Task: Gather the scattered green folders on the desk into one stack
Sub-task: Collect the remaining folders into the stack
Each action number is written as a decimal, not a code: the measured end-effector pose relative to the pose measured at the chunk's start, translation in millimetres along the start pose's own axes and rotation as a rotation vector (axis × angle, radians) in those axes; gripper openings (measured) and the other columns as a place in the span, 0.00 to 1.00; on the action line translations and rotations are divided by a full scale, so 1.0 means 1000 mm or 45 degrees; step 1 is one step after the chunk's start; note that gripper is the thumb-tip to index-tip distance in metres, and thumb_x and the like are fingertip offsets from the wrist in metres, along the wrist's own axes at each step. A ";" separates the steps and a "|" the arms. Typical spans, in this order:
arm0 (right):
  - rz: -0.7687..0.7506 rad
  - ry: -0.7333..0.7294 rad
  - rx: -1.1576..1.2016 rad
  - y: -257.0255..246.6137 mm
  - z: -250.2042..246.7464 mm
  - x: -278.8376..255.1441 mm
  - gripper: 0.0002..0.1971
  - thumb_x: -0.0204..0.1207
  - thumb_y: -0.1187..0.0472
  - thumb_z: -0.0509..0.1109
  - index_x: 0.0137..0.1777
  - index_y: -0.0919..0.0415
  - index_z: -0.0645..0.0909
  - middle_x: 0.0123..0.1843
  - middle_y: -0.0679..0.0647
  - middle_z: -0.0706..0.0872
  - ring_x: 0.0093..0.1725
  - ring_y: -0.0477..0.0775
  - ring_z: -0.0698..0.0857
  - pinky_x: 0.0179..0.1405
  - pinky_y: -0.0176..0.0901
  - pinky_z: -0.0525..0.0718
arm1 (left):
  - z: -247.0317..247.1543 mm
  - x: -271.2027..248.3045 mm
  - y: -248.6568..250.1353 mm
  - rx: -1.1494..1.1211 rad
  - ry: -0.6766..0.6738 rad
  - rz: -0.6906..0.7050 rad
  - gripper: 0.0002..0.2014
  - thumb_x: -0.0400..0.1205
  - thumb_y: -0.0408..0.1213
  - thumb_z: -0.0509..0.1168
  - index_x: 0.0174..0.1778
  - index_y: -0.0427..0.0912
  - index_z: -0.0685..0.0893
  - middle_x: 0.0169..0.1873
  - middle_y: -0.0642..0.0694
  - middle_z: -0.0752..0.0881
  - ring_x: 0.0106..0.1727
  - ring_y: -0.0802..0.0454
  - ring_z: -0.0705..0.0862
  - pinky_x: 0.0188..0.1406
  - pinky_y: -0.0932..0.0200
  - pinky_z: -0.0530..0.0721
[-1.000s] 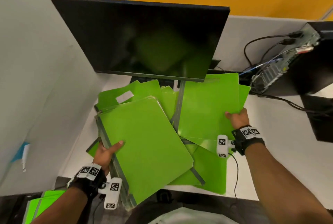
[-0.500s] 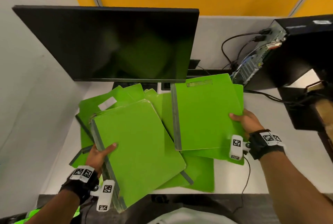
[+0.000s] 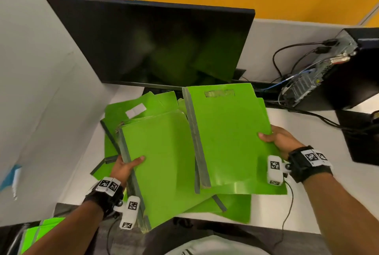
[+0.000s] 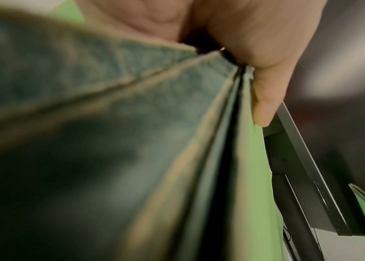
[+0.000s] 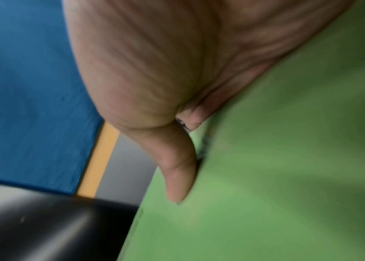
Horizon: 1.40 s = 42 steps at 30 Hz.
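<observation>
My left hand (image 3: 128, 165) grips a stack of green folders (image 3: 164, 164) by its grey spine side, thumb on top; the left wrist view shows the thumb (image 4: 264, 98) pressed on the stacked spines (image 4: 226, 159). My right hand (image 3: 274, 139) pinches the right edge of a single green folder (image 3: 229, 131), lifted and tilted with its grey spine beside the stack. In the right wrist view the thumb (image 5: 177, 173) lies on that folder's cover (image 5: 277, 176). More green folders (image 3: 235, 207) lie spread on the white desk (image 3: 307, 209) beneath, one with a white label (image 3: 135, 110).
A large black monitor (image 3: 160, 43) stands just behind the folders. A black computer case (image 3: 336, 74) with cables sits at the back right. A grey partition wall is on the left. More green folders (image 3: 34, 234) lie low at the bottom left.
My right hand has lifted its folder off the pile and brought it left, closer to the stack in my left hand. The left hand keeps its grip and has raised the stack slightly.
</observation>
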State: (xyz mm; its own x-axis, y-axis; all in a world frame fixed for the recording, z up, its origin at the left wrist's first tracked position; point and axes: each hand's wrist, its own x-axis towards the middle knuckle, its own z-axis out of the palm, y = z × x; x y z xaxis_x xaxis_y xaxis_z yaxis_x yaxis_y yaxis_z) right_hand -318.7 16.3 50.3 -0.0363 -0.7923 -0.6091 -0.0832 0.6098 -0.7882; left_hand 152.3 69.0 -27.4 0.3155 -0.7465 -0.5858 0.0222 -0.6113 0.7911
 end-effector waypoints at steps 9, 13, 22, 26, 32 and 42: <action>-0.123 -0.216 -0.224 0.033 0.095 0.016 0.38 0.65 0.55 0.81 0.75 0.55 0.71 0.69 0.52 0.82 0.67 0.54 0.82 0.72 0.58 0.75 | 0.002 0.003 -0.006 0.124 0.081 0.056 0.26 0.79 0.41 0.70 0.69 0.32 0.74 0.56 0.35 0.84 0.60 0.37 0.83 0.63 0.41 0.80; -0.229 -0.102 -0.391 0.028 0.140 0.027 0.40 0.69 0.65 0.78 0.79 0.56 0.64 0.70 0.49 0.77 0.69 0.48 0.75 0.70 0.41 0.69 | 0.003 0.001 -0.005 0.256 0.105 0.156 0.18 0.84 0.36 0.63 0.67 0.30 0.75 0.59 0.31 0.84 0.60 0.37 0.83 0.64 0.44 0.78; 0.035 -0.122 -1.048 0.048 0.188 0.040 0.46 0.64 0.60 0.78 0.81 0.55 0.59 0.74 0.61 0.72 0.72 0.62 0.75 0.71 0.48 0.76 | 0.004 -0.007 -0.001 0.019 -0.012 0.054 0.23 0.84 0.41 0.63 0.74 0.36 0.69 0.63 0.37 0.80 0.69 0.37 0.79 0.70 0.44 0.75; 0.088 -0.158 -0.824 0.037 0.211 0.040 0.44 0.72 0.53 0.76 0.82 0.62 0.55 0.80 0.58 0.69 0.76 0.59 0.73 0.74 0.47 0.72 | 0.001 -0.008 -0.004 -0.226 -0.138 -0.111 0.39 0.79 0.41 0.71 0.83 0.43 0.58 0.76 0.40 0.72 0.77 0.40 0.70 0.76 0.44 0.66; 0.148 -0.095 -1.088 0.035 0.219 0.043 0.51 0.70 0.36 0.70 0.84 0.58 0.48 0.85 0.61 0.49 0.82 0.66 0.58 0.79 0.57 0.66 | -0.003 -0.012 -0.006 -0.268 -0.212 -0.098 0.56 0.58 0.39 0.83 0.80 0.48 0.60 0.71 0.44 0.77 0.68 0.44 0.77 0.71 0.48 0.69; 0.305 0.394 -1.076 0.024 0.183 0.066 0.46 0.70 0.37 0.70 0.80 0.62 0.56 0.79 0.67 0.61 0.78 0.69 0.63 0.76 0.59 0.67 | -0.025 -0.025 -0.007 -0.317 -0.096 -0.091 0.48 0.60 0.37 0.80 0.77 0.47 0.67 0.64 0.41 0.83 0.63 0.42 0.80 0.63 0.46 0.74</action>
State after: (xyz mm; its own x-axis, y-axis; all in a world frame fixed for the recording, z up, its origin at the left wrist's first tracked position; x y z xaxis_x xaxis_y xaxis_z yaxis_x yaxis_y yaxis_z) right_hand -140.6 -17.5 -25.4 -0.4002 -0.6918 -0.6011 -0.7320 0.6359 -0.2446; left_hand 168.5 98.6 -14.0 0.2335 -0.7269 -0.6458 0.2777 -0.5867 0.7607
